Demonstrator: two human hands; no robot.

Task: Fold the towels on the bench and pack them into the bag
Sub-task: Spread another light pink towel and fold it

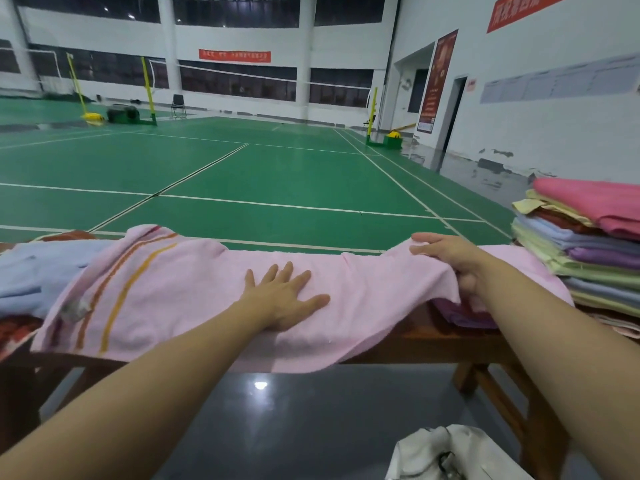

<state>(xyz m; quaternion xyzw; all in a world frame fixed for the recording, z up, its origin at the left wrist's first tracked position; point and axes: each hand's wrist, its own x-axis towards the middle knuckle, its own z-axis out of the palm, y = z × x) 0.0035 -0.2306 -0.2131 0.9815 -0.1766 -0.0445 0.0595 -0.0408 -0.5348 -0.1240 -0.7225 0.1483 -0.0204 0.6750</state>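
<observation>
Left hand (pixel 285 294): flat, fingers straight and spread, palm pressing down on the middle of the pink towel (pixel 180 292). Right hand (pixel 450 259): fingers laid over the towel's right end, thumb tucked under the edge, so that the cloth is pinched between them and lifted slightly off what lies beneath.

Pink towel: soft terry cloth, long and rectangular, spread lengthwise along the wooden bench (pixel 415 344), its near edge drooping over the front of the seat. Orange and brown stripes run across its left end. The surface is lightly rumpled, with a fold rising toward the right hand.

Bench: reddish-brown wood, smooth seat, angled legs at right.

Blue towel (pixel 38 271): crumpled, lying at the bench's left end, partly under the pink one. Purple towel (pixel 464 315): folded, just beneath the right hand. Stack of towels (pixel 588 244): folded flat at the right end, layers of pink, yellow, blue, purple and pale green.

Bag (pixel 450 455): white, soft-sided, on the glossy grey floor (pixel 311 420) below the bench, near the right forearm.
</observation>
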